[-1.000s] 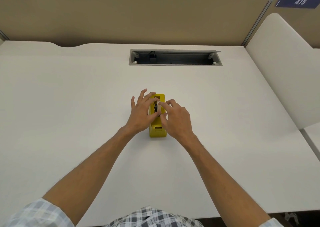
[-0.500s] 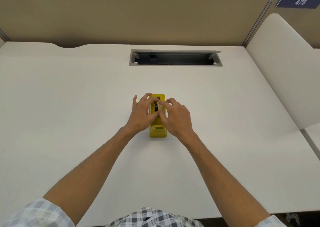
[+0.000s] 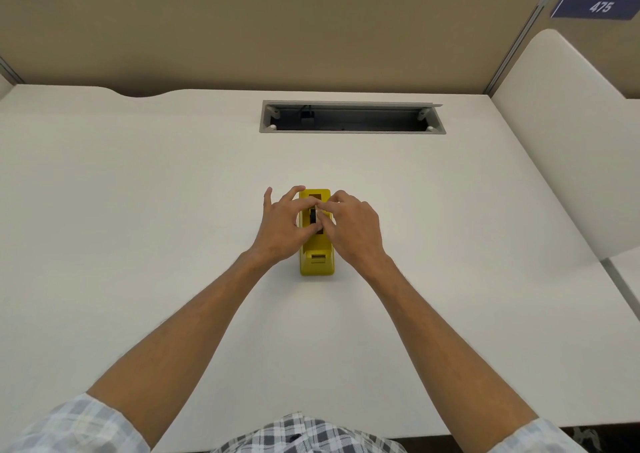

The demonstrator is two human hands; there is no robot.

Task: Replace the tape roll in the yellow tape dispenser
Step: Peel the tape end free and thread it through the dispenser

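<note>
Pinching at frame centre, the left hand (image 3: pixel 282 225) and right hand (image 3: pixel 353 229) are closed on the small dark tape roll (image 3: pixel 313 216) seated in the rigid yellow plastic tape dispenser (image 3: pixel 316 262); judged light, the roll is best gripped by its sides.

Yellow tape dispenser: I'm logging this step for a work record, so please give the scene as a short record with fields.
object: yellow tape dispenser, standing on the white desk, cutter end toward the person
left hand: against the dispenser's left side, fingers reaching over its top
right hand: against the right side, fingertips at the roll slot
tape roll: mostly hidden by the fingers; whether seated or lifted cannot be told
spare roll: none visible
behind: open cable tray in the desk
</note>
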